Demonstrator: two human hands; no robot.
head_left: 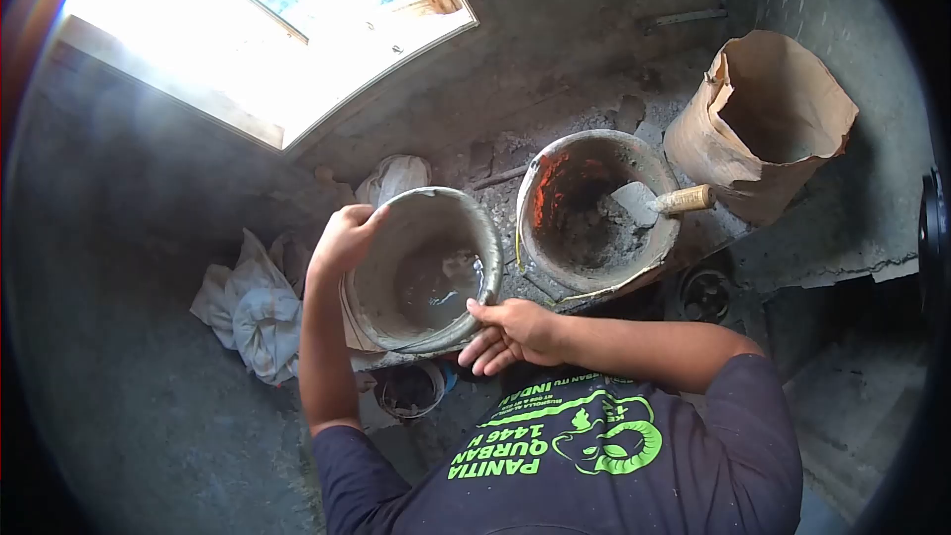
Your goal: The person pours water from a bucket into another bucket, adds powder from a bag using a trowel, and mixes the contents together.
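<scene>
A round grey bucket (396, 287) with cloudy liquid in its bottom stands in the middle, held at its rim by both hands. My left hand (347, 236) grips the upper left of the rim. On the lower right side, my right hand (510, 335) pinches the rim between the thumb and the fingers beneath. Just right of it is a second bucket (599, 282) holding grey mix, with orange stains inside its wall. A trowel (684, 200) with a wooden handle lies across that bucket's right rim, its blade over the mix.
An open paper sack (728, 163) stands at the right end of the ledge. Crumpled white sacks (263, 322) lie at the left. A small bucket (411, 389) is below the ledge. A bright window opening (248, 30) is at the upper left.
</scene>
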